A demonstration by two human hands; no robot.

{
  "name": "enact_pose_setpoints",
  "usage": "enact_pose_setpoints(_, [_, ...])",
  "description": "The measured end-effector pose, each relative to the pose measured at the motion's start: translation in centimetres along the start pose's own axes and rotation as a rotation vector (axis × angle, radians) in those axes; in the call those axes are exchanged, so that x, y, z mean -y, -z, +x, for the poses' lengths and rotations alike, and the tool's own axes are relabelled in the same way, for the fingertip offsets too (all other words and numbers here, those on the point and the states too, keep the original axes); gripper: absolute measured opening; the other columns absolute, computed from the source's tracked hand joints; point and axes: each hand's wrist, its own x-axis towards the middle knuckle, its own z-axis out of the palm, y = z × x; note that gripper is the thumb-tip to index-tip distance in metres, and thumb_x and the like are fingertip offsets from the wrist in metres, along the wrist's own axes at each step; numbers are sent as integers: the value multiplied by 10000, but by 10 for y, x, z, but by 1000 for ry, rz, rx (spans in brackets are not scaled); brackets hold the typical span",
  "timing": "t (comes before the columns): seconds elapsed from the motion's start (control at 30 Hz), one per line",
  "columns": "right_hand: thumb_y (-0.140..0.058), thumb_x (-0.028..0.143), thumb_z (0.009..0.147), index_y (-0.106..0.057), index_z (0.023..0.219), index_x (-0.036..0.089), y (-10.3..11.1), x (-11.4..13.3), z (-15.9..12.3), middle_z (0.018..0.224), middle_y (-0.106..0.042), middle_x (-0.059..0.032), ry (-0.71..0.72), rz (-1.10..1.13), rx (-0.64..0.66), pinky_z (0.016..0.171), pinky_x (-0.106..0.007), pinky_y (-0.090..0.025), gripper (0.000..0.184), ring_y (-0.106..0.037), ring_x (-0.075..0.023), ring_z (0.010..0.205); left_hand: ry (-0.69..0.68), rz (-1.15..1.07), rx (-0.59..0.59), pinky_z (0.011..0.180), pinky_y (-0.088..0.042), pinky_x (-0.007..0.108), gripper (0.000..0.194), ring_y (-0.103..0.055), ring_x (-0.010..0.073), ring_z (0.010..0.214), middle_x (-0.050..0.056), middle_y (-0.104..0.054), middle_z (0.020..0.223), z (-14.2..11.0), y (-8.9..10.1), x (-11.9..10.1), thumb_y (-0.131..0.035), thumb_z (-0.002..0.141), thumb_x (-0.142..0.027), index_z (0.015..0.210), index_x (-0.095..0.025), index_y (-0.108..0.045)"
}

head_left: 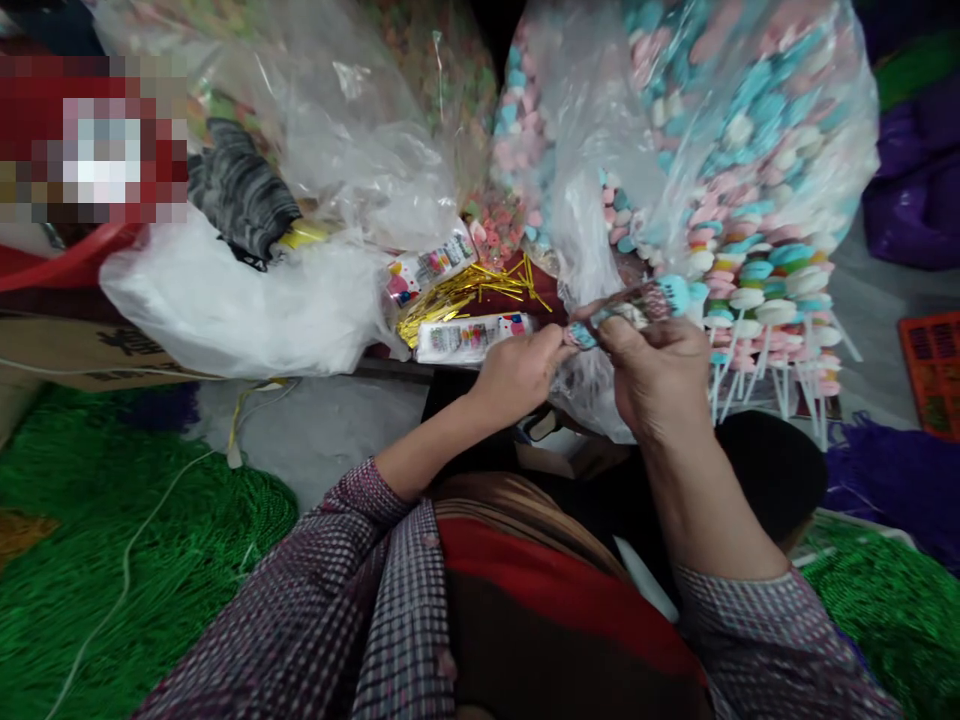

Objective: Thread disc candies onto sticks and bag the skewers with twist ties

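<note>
Grey floor (315, 430); green mats (112, 560) | left hand (517, 372), right hand (656, 375) pinch wrapped candy stick (637, 303)

The floor (315, 430) is bare grey concrete, showing between heaps; green stringy matting (112, 540) covers its left side and returns at the lower right corner; purple fringe (892, 480) lies along the right edge, with a purple bag (911, 190) further back; a brown cardboard box (67, 350) sits at the left edge; an orange crate (934, 370) shows far right; the light is dim and even.
</note>
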Motion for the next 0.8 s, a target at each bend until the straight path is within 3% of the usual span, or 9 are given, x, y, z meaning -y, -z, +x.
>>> enact_pose_setpoints(0.07, [-856, 499, 798, -732, 980, 254, -1, -14, 16, 954, -768, -34, -29, -71, 111, 767, -365, -631, 329, -726, -193, 834, 47, -118, -62, 598, -368, 300, 498, -481, 151, 603, -2, -555, 684, 1, 14, 13, -509, 964, -706, 813, -237, -582])
enact_pose_setpoints(0.13, [-828, 511, 817, -722, 1096, 270, -2, -31, 34, 1023, -770, -31, -11, -183, 181, 773, -358, -620, 383, -722, -195, 891, 142, -370, -165, 553, -364, 285, 496, -410, 116, 525, -34, -523, 654, 3, 29, 22, -565, 929, -730, 830, -244, -587])
enact_pose_setpoints(0.27, [-645, 274, 957, -756, 997, 213, -20, -59, 65, 1042, -780, -75, 141, -699, 262, 988, -442, -547, 133, -710, -249, 1025, 236, -794, -369, 490, -396, 267, 385, -238, 69, 413, -107, -338, 546, 6, 52, 30, -707, 902, -614, 820, -258, -588])
enact_pose_setpoints(0.37, [-592, 181, 961, -753, 1006, 184, -44, -70, 75, 1114, -765, -145, 195, -1094, 350, 986, -452, -518, 168, -676, -305, 1097, 226, -831, -409, 470, -407, 269, 323, -228, 60, 408, -99, -374, 567, 6, 58, 29, -707, 930, -557, 834, -264, -611])
enact_pose_setpoints(0.47, [-538, 209, 997, -746, 1027, 159, -58, -75, 78, 1189, -728, -202, 180, -1292, 353, 928, -438, -509, 216, -641, -329, 1121, 270, -825, -383, 466, -419, 271, 302, -243, 67, 405, -94, -368, 554, 4, 59, 26, -672, 961, -544, 842, -272, -616])
enact_pose_setpoints(0.6, [-506, 210, 999, -756, 969, 164, -54, -82, 82, 1091, -744, -180, 173, -1253, 308, 850, -400, -501, 256, -652, -295, 1013, 333, -817, -355, 467, -440, 261, 383, -241, 69, 385, -109, -259, 490, 5, 60, 22, -680, 947, -578, 762, -258, -580])
enact_pose_setpoints(0.8, [-600, 231, 910, -737, 799, 188, -36, -84, 90, 812, -721, -50, 110, -869, 256, 776, -332, -470, 182, -620, -197, 779, 365, -827, -328, 480, -452, 249, 409, -225, 64, 376, -124, -222, 476, 7, 59, 18, -647, 964, -597, 758, -255, -560])
